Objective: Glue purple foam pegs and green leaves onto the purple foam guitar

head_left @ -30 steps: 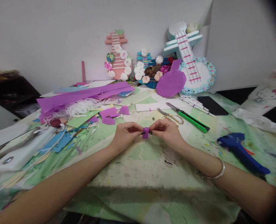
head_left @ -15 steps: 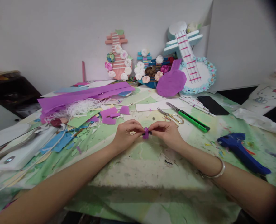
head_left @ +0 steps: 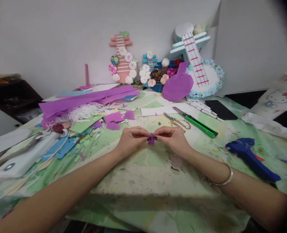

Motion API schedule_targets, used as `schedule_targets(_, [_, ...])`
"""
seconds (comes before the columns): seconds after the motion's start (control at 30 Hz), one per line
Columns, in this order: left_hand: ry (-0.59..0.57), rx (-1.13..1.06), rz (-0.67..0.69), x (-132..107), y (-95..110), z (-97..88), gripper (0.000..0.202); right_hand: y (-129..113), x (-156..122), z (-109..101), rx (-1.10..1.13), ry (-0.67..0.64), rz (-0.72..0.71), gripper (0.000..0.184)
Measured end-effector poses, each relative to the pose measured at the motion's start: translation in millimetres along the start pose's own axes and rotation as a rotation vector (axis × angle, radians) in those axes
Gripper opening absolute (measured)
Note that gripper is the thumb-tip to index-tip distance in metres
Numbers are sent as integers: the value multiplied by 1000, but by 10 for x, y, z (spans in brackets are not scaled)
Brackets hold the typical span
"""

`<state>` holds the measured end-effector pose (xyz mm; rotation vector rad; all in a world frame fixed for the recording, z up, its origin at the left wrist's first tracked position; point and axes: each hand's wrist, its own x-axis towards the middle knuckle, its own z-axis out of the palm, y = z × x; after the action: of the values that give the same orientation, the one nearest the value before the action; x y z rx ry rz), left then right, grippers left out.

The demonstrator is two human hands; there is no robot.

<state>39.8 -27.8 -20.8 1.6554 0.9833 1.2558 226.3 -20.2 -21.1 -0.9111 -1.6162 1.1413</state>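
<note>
In the head view, our left hand (head_left: 131, 140) and right hand (head_left: 174, 140) face each other above the surface (head_left: 138, 181), their fingers (head_left: 140, 130) pinching one small purple piece (head_left: 151, 141) from both sides. It sits between them, its lower end free below the fingers; how the covered part is folded or twisted, we cannot tell. It looks thin, so we judge it could tear if our hands pull unevenly, or crease badly under too hard a pinch. A slack grip on one side could let it skew or drop. Purple scraps (head_left: 112, 120) lie beyond the fingers to the left, where a dropped piece might get lost. Beyond the right fingers lie scissors (head_left: 179, 122) and, farther right, a green utility knife (head_left: 199, 125), its blade apparently out; a careless reach there could cut us.
</note>
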Motion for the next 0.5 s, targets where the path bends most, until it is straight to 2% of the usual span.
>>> schedule_targets(0.3, [20,39,6,-31,36,30,5,0,-7,36,34,13,25,11])
schedule_targets(0.5, [62,-117,-199,-55,42,75,9,-31,-7,66,123,10,133,15])
